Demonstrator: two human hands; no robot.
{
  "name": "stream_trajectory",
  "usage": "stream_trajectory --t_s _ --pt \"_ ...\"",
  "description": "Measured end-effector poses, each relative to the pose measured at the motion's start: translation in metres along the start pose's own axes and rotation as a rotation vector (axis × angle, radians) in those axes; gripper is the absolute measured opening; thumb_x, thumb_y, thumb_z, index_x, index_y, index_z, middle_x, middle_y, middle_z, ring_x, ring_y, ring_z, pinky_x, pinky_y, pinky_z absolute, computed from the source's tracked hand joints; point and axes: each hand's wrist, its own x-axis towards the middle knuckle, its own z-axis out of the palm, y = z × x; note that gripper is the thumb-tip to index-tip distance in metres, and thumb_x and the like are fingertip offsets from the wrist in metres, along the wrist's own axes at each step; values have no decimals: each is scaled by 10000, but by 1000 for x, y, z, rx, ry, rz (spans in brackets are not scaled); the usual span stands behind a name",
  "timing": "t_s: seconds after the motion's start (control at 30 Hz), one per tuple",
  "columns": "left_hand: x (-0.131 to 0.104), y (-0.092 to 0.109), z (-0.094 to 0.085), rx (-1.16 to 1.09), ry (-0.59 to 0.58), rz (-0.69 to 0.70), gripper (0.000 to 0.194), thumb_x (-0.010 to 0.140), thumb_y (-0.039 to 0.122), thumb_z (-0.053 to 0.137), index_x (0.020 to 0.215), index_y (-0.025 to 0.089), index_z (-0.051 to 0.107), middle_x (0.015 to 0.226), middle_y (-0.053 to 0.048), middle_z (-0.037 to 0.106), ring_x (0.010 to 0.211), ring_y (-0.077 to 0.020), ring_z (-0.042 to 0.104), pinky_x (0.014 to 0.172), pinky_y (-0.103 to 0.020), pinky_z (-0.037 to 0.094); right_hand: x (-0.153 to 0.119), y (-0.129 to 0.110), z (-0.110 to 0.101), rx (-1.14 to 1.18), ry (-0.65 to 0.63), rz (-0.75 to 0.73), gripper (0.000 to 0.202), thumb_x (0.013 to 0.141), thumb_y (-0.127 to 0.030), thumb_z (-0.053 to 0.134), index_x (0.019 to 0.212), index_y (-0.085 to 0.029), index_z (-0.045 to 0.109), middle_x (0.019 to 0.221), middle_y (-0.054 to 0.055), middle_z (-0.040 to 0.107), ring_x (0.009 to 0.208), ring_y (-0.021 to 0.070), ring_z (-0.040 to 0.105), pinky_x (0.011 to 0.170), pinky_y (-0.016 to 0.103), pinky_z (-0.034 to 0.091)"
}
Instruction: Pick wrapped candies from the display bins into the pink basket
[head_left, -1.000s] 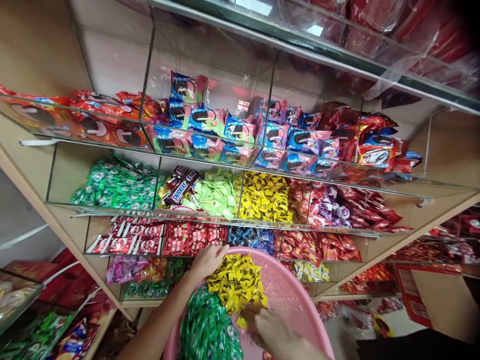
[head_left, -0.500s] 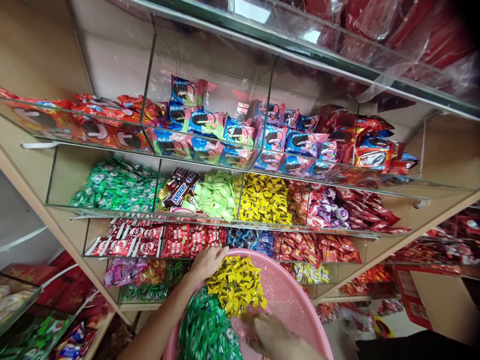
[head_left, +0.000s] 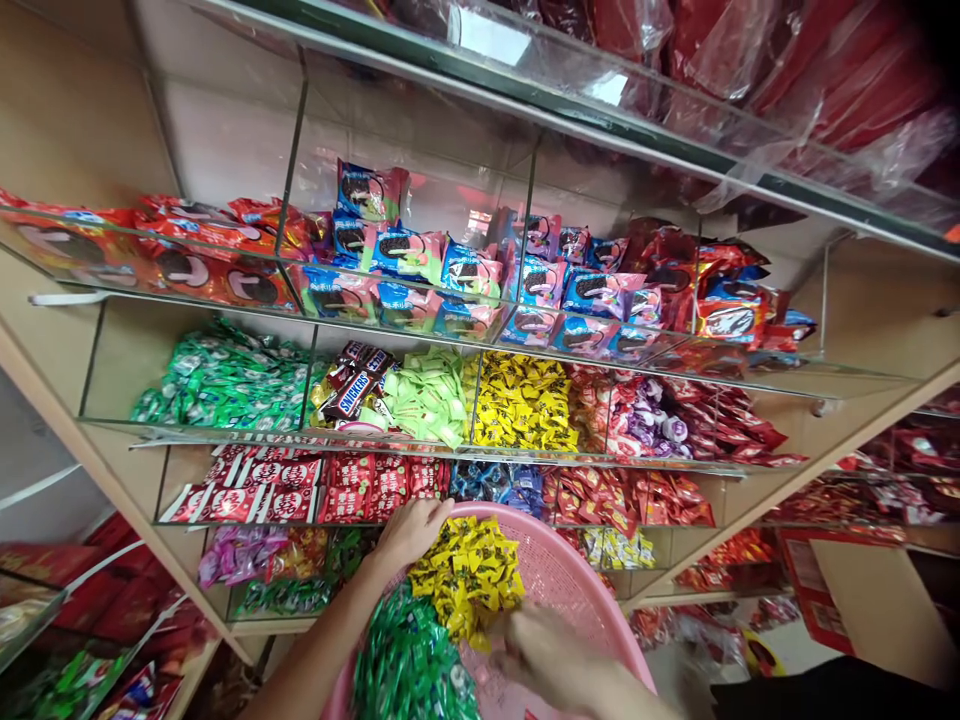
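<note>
Left hand [head_left: 409, 535] grips pink basket [head_left: 559, 565] at far-left rim, right hand [head_left: 532, 645] blurred inside, can't tell its grip, by yellow candies [head_left: 469, 570] near far rim, green candies [head_left: 412, 655] along left edge.

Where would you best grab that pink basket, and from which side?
Probably by the pink basket's rim: its raised, curved edge is free of sweets on the right, so the right hand could come from outside there. The left hand is at the far-left edge; yellow sweets and green sweets lie on that likely heavier side.
</note>
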Motion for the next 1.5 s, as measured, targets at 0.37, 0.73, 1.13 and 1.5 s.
stream_trajectory --t_s 0.37,0.73,1.13,1.5 --pt "1 -1 0 -9 6 26 563 869 551 190 692 193 587 674 -29 601 615 -131 519 541 -214 247 36 47 -155 -311 765 305 174 840 -264 436 904 -183 575 862 68 599 755 174 572 610 246 377" --pt "3 -7 4 -20 12 24 572 863 564 183 676 196 578 627 -18 573 584 -127 511 547 -208 260 71 71 -162 -600 619 603 219 885 -233 371 934 -136 561 884 110 566 743 184 612 552 237 366" --pt "1 -3 1 -16 22 39 582 868 561 171 682 194 583 638 -18 581 593 -123 512 532 -204 248 74 82 -161 -569 663 578 210 865 -240 405 839 -142 590 820 84 588 677 162 601 505 227 313" --pt "3 -5 3 -10 24 47 570 870 555 176 654 194 560 614 -11 568 574 -120 499 538 -204 248 30 37 -154 -270 1117 130 250 875 -310 397 822 -155 586 760 43 578 614 115 521 573 223 370"
